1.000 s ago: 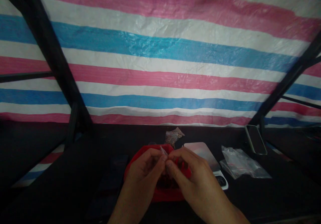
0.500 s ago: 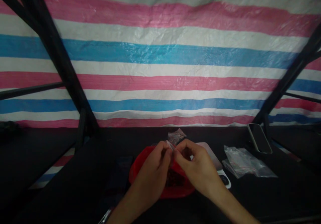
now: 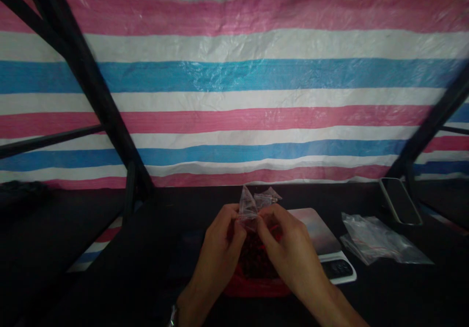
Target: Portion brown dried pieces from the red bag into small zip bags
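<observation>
A small clear plastic bag [image 3: 248, 204] stands up between my two hands, its top flared. My left hand [image 3: 224, 234] pinches its left side between thumb and fingers. On the other side, my right hand [image 3: 284, 236] grips it in the same way. Below them sits a red basket [image 3: 256, 288] with many small dark pieces [image 3: 254, 257] in it, too dim to name. Just behind the held bag, another small clear bag [image 3: 266, 199] lies on the black table, with something small inside. My forearms partly cover the basket.
Right of the basket is a white digital scale [image 3: 318, 234] with a metal plate. Farther right lie a pile of clear plastic bags [image 3: 381, 241] and a phone [image 3: 401, 202] leaning near a black frame post [image 3: 425, 136]. A striped plastic sheet [image 3: 256, 97] hangs behind the table.
The bag, earlier a narrow sliver between my fingers, now shows broad and spread. My hands have opened slightly apart around it. The view has shifted left, uncovering more of the scale.
</observation>
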Action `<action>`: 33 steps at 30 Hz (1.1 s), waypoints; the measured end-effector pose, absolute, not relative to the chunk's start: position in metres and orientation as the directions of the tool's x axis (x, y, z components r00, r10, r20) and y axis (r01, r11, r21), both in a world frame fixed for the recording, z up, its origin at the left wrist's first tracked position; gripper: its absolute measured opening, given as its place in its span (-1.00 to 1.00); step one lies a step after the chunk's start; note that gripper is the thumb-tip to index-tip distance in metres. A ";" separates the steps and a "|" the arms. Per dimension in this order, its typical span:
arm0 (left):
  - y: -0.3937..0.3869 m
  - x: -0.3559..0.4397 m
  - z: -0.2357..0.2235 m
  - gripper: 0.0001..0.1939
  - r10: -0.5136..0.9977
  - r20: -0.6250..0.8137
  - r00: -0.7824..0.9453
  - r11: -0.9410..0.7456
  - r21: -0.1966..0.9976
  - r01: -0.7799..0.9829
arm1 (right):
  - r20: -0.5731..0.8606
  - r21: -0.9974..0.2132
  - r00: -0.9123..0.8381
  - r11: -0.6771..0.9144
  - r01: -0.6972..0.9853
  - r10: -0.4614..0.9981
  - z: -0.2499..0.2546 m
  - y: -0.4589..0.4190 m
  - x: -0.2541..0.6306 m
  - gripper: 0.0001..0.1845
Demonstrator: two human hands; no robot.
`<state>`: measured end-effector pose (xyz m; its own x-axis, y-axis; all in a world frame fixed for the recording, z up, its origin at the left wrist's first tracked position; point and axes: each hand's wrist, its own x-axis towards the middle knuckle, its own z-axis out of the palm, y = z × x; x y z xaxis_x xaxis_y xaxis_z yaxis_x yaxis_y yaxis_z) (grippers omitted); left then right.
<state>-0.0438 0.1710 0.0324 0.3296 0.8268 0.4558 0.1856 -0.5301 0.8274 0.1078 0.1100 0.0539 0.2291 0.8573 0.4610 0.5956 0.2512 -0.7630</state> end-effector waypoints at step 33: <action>0.166 -0.030 0.020 -0.48 0.944 0.182 0.277 -0.143 0.978 -0.155 | 0.493 0.074 -0.317 0.324 0.943 0.810 0.022 0.091 0.174 -0.61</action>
